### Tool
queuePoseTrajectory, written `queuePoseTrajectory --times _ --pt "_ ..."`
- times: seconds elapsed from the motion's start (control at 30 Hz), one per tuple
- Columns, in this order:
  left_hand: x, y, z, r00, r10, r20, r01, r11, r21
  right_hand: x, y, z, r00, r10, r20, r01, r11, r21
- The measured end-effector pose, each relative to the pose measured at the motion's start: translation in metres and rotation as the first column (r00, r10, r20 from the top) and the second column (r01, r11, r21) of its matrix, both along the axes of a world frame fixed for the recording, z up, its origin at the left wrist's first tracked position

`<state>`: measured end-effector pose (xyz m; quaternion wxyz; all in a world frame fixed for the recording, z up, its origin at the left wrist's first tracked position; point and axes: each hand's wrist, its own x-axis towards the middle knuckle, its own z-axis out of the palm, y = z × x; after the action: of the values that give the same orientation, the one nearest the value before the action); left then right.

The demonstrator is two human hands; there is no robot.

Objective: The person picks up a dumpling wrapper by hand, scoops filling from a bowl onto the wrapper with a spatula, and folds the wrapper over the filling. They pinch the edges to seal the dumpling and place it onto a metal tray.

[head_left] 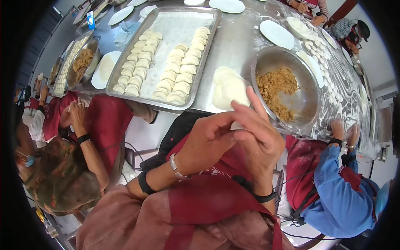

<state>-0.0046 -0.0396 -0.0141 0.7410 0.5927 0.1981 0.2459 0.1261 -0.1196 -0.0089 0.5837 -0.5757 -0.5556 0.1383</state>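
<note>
A small piece of white dumpling dough (238, 126) shows between my two hands, mostly hidden by the fingers. My left hand (207, 138), with a silver bracelet at its wrist, closes on the dough from the left. My right hand (261, 132) pinches it from the other side, its upper fingers stretched toward the table. Just beyond my fingers lies a stack of round dough wrappers (230, 88). To their right stands a steel bowl (307, 89) with brown filling (277, 89). A metal tray (164, 50) with rows of folded dumplings (182, 77) sits at the left.
White plates (277, 34) stand around the steel table (233, 39). Flour and several small dough pieces (323, 54) cover its right side. Co-workers sit close on both sides: a camouflage sleeve (66, 175) at left, a blue sleeve (337, 187) at right. Another filling bowl (95, 62) is at left.
</note>
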Motion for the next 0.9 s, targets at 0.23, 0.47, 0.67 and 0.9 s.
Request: queuePoseTrajectory --times 0.23,0.47,0.67,0.9 --pt "0.001 0.004 0.001 0.996 -0.025 0.084 0.030 0.998 -0.054 -0.004 0.007 -0.006 0.993 -0.101 -0.065 0.105 0.993 0.054" --pt "-0.003 0.008 0.009 0.987 -0.075 0.139 0.125 0.907 -0.402 0.004 0.011 -0.007 0.979 -0.021 0.201 0.031 0.998 -0.047" --pt "-0.007 0.009 0.010 0.967 -0.009 0.256 0.156 0.813 -0.561 -0.010 0.016 0.001 0.992 -0.128 -0.021 0.127 0.991 -0.051" --pt "-0.004 0.013 0.014 0.981 -0.038 0.192 0.149 0.782 -0.605 0.002 0.014 -0.011 0.972 -0.024 0.232 0.044 0.996 -0.081"
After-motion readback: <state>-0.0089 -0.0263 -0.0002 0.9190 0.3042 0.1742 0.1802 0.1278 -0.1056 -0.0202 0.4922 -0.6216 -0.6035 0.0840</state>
